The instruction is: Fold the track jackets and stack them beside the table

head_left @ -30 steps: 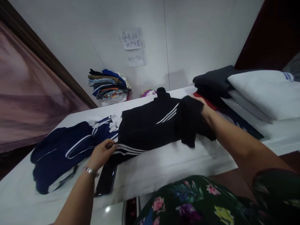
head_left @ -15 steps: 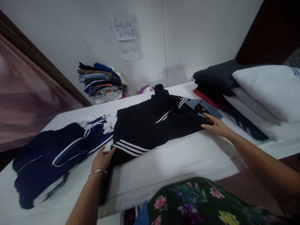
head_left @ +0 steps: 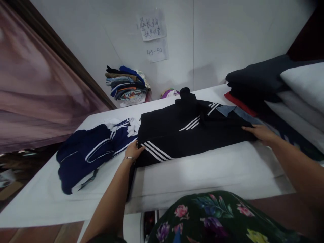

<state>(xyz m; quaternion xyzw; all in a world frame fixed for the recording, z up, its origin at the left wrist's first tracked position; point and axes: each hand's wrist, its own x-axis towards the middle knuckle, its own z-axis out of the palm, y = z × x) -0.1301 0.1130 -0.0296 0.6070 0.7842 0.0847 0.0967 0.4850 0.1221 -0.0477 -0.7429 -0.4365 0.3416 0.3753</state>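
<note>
A black jacket [head_left: 164,119] with white triple stripes lies spread across the white table [head_left: 197,175]. My left hand [head_left: 134,150] grips its left edge beside the slanted stripes, thumb on top. At the jacket's right end, my right hand [head_left: 260,132] pinches the black cloth between thumb and fingers. The jacket's collar points toward the wall. A dark strip of cloth hangs below my left hand at the table's near side. Grey-blue cloth [head_left: 227,109] shows behind the jacket's right part.
Navy clothes with white trim [head_left: 83,152] lie heaped on the left. A stack of folded clothes [head_left: 126,84] stands at the back near the wall. Dark folded garments [head_left: 255,74] and white pillow-like bundles [head_left: 306,79] are piled on the right. Handwritten paper signs [head_left: 153,27] hang on the wall.
My right hand has taken hold of the jacket's right end and pulled it outward, so the front edge is straighter. My left hand stays at the left edge. The view has turned left.
</note>
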